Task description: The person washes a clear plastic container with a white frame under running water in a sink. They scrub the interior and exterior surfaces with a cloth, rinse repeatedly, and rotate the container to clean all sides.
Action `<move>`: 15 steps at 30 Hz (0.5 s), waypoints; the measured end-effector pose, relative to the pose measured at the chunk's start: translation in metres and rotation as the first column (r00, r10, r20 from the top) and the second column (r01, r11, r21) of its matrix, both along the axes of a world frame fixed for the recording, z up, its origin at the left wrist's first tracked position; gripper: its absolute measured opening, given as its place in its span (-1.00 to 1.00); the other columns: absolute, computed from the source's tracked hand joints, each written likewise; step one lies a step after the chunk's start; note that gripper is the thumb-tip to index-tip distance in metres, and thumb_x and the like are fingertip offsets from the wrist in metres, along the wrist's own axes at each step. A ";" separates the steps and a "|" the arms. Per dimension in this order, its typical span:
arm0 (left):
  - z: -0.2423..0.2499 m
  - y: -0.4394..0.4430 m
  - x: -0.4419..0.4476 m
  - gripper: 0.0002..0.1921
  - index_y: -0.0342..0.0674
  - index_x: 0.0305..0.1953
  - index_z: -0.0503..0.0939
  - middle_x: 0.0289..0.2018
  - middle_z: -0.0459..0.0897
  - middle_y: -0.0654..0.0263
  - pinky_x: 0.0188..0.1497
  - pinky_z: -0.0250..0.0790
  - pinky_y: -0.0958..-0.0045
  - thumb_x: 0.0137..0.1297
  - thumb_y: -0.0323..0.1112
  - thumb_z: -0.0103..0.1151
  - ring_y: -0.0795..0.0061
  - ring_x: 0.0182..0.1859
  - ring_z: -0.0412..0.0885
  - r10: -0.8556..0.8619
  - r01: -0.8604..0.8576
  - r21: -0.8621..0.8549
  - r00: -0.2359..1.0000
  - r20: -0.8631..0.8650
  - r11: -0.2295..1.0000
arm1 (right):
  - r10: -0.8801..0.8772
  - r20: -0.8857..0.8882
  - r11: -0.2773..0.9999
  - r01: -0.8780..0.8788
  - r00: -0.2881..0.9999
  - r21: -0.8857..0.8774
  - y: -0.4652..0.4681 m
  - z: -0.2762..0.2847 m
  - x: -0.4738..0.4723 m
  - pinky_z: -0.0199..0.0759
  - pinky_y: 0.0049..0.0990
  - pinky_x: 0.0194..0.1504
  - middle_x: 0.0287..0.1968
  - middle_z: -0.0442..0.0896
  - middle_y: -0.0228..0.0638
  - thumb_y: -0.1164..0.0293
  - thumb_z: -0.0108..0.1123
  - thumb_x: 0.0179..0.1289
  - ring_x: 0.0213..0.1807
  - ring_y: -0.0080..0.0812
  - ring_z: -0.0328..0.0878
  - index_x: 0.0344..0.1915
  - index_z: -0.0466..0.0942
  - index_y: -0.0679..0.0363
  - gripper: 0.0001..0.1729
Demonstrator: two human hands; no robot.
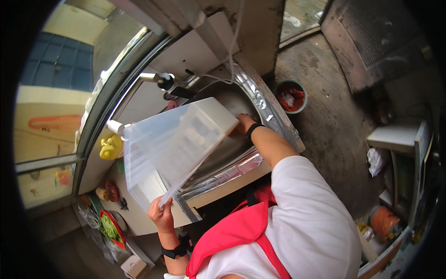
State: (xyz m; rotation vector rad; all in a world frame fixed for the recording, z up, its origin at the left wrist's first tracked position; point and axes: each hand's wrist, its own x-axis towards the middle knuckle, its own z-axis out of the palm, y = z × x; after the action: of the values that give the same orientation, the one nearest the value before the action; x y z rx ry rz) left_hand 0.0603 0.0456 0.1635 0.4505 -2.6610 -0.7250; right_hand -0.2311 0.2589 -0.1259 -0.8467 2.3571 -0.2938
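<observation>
A large translucent plastic box (174,139) is tilted over the metal sink (230,158). My left hand (161,213) is closed on its near left corner at the rim. At the box's right end, my right hand (246,122) is down in the sink close to the box's edge. Its fingers are partly hidden, so I cannot tell whether they grip the box or only touch it. Behind the box stands a faucet (167,82) with a dark handle. The box covers much of the basin, and no running water is plainly visible.
Crumpled foil (244,80) lines the sink's surround. Left of it are a yellow plastic bottle (111,147) and a red basket of leafy greens (110,226). On the floor at right, a green bucket (291,96) holds something red. A white shelf unit (397,134) stands farther right.
</observation>
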 end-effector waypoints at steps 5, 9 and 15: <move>-0.004 0.000 -0.030 -0.83 -0.32 -0.46 0.54 -0.56 0.57 0.14 -0.47 0.34 0.36 -0.04 -0.47 0.36 0.22 -0.52 0.53 0.005 -0.002 -0.056 0.999 0.052 0.998 | -0.287 0.462 0.903 0.398 0.839 -0.162 0.018 0.031 -0.004 0.49 -0.34 -0.17 -0.13 0.64 -0.12 0.13 0.25 -0.04 -0.10 -0.14 0.60 -0.07 0.56 0.09 -0.50; -0.010 -0.001 -0.054 -0.80 -0.30 -0.52 0.49 -0.62 0.51 0.15 -0.52 0.31 0.30 -0.07 -0.42 0.36 0.14 -0.56 0.49 -0.088 0.095 -0.130 0.994 0.057 0.987 | -0.324 0.415 0.916 0.392 0.850 -0.088 0.053 0.072 -0.022 0.50 -0.29 -0.22 -0.30 0.63 0.07 0.11 0.33 -0.24 -0.23 -0.08 0.63 -0.36 0.63 0.31 -0.50; -0.028 0.001 -0.078 -0.71 -0.26 -0.63 0.36 -0.67 0.44 0.14 -0.54 0.28 0.20 -0.06 -0.37 0.33 0.08 -0.55 0.46 -0.127 0.131 -0.123 0.991 0.042 0.984 | -0.335 0.484 0.833 0.495 0.808 -0.249 0.140 0.127 -0.009 0.42 -0.31 -0.38 -0.36 0.63 -0.03 0.32 0.31 -0.26 -0.38 -0.22 0.58 -0.29 0.56 0.42 -0.52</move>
State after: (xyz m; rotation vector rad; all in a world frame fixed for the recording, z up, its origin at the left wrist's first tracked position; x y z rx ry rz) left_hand -0.0181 0.0470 0.1358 0.2611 -2.7687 -0.5869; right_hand -0.2405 0.3988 0.0016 -0.3366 2.0693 -1.0279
